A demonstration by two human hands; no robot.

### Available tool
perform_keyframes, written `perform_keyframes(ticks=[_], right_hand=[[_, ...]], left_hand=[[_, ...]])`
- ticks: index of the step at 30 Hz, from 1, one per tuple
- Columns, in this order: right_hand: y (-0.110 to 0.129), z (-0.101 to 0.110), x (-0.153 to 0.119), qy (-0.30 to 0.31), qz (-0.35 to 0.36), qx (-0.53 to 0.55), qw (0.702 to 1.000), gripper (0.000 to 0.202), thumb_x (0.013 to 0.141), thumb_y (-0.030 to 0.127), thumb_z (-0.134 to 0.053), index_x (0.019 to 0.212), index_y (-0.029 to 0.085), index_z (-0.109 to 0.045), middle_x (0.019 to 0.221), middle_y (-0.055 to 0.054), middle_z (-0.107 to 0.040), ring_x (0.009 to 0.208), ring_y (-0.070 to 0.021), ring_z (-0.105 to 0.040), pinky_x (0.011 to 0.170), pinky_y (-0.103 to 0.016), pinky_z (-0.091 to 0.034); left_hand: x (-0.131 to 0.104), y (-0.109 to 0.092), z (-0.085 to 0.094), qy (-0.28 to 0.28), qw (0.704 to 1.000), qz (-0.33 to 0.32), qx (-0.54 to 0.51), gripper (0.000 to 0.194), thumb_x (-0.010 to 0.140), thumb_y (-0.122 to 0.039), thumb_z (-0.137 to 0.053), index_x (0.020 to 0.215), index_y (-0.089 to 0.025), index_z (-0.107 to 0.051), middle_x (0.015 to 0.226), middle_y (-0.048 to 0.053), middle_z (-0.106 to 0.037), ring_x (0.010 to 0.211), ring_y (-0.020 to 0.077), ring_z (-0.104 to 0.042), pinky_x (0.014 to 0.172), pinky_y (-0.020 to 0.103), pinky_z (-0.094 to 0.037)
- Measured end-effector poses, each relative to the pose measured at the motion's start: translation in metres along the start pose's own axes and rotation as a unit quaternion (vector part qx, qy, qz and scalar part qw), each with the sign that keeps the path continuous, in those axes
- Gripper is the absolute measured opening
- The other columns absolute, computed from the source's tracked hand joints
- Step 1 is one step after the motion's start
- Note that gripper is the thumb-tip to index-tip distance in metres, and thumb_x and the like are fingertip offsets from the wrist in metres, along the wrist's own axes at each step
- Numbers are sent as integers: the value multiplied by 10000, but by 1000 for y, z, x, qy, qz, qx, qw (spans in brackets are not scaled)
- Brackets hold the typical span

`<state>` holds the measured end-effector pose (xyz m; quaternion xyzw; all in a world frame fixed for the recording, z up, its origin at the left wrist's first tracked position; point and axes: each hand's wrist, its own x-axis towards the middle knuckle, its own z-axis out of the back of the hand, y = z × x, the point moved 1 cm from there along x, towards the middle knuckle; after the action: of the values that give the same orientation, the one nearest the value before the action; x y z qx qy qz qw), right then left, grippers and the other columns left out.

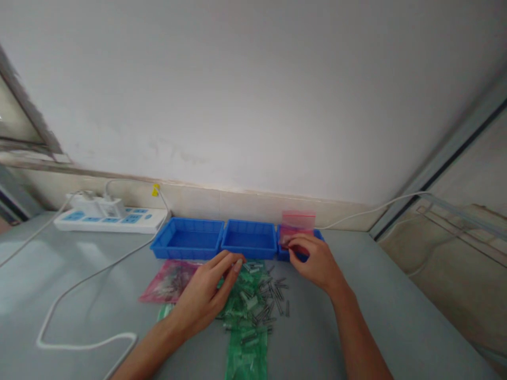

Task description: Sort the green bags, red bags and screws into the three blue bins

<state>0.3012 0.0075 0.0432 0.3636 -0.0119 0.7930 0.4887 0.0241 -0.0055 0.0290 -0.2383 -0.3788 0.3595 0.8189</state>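
My right hand (317, 261) pinches the lower part of a small pink zip bag (298, 221), which stands upright at the right blue tray (320, 235). Over the green plastic bags (247, 345), my left hand (209, 287) has its thumb and index fingertips close together; anything between them is too small to make out. A larger pink bag (170, 282) with small parts lies left of that hand. Loose metal screws (273, 295) are scattered beside and on the green bags.
Two more blue trays, the left one (192, 255) and the middle one (249, 255), stand along the wall. A white power strip (114, 224) sits at the back left, and a white cable (87, 347) loops across the table.
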Motion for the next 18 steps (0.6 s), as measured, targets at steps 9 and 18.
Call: perform_keyframes(ticks=[9, 18], right_hand=[[-8, 13, 15, -145, -57, -167, 974, 443, 802, 209, -637, 1244, 192, -658, 1367, -165, -590, 1257, -362, -527, 1066, -562, -432], [-12, 15, 20, 138, -45, -92, 985, 247, 869, 247, -594, 1052, 236, -760, 1071, -71, -782, 978, -267, -723, 927, -412, -543]], left_hand=[[0, 0, 0, 6, 1000, -13, 8, 253, 1066, -284, -389, 1101, -215, -631, 974, 41, -679, 875, 175, -658, 787, 251, -468], [1, -1, 2, 11, 999, -16, 29, 271, 1070, -276, -370, 1127, -214, -627, 1001, 45, -674, 896, 173, -672, 796, 258, -483]])
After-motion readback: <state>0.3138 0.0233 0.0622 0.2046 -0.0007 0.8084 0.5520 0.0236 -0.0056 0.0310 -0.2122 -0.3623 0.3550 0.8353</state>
